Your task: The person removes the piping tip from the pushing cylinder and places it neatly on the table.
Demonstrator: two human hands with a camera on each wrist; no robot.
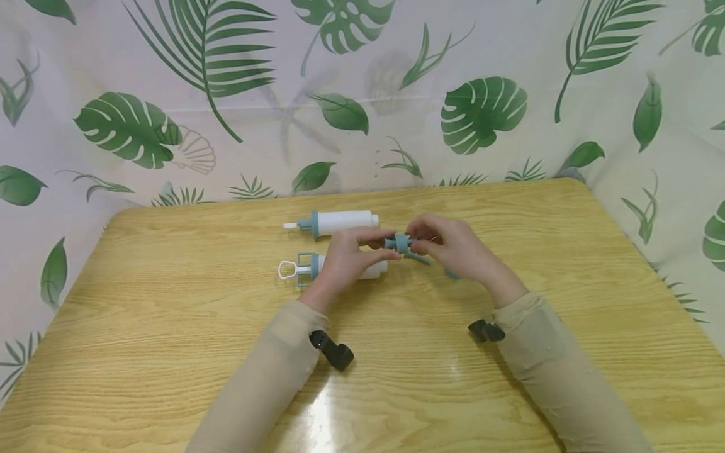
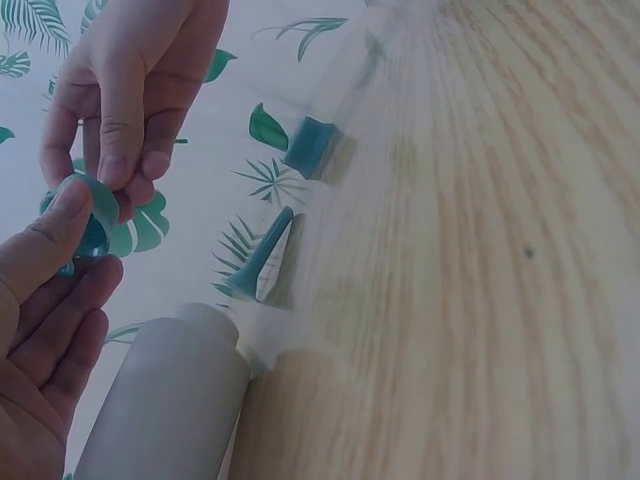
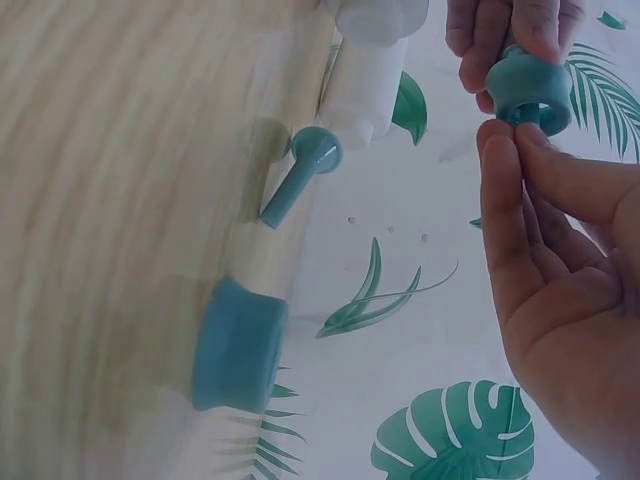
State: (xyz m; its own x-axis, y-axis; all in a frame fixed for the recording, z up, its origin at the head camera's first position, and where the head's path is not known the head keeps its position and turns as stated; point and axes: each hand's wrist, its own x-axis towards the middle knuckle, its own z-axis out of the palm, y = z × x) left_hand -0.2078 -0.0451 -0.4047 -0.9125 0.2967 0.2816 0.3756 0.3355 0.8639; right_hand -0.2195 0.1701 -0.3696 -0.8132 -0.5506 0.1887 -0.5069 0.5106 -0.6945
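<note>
Above the table, both hands meet at a small teal plastic piece with a ring-shaped collar [image 1: 401,243]. My left hand [image 1: 347,257] pinches the collar between thumb and fingers. From the other side, my right hand [image 1: 455,246] pinches a thin part at the collar's open end with thumb and index fingertips, as the right wrist view shows. The fingertips partly cover the piece. Below the hands lies a teal rod with a rounded, flared end [image 3: 300,178]. Nearby, a short teal flared cap [image 3: 240,345] rests on the table, mostly hidden by the right hand in the head view.
Two white cylinders with teal collars lie left of the hands: the farther one [image 1: 345,223] has a white stem, the nearer one [image 1: 374,270] a white loop handle [image 1: 287,270]. The left forearm passes close to the nearer one. A leaf-print cloth [image 1: 374,151] hangs behind the wooden table [image 1: 170,352].
</note>
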